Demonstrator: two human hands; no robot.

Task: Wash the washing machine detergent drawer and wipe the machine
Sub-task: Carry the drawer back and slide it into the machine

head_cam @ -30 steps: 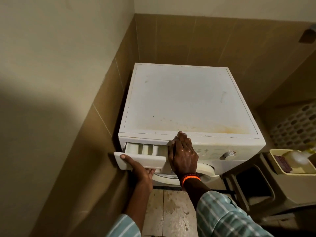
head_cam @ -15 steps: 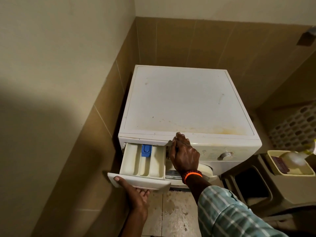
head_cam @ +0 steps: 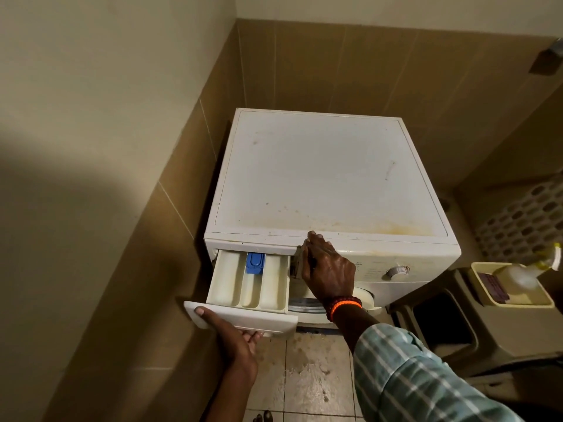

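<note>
Head view: drawer at lower centre, long axis toward the viewer, nearly out of the machine. Left hand grips its front panel; right hand presses beside the slot, fingers bent, holding nothing seen.

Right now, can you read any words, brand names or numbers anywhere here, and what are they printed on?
None can be read.
Washing machine control panel: small dark print between the right hand and the dial, too small and blurred to read.
Detergent drawer, with the left hand holding its front: no print visible.
Spray bottle: no legible label.
</note>
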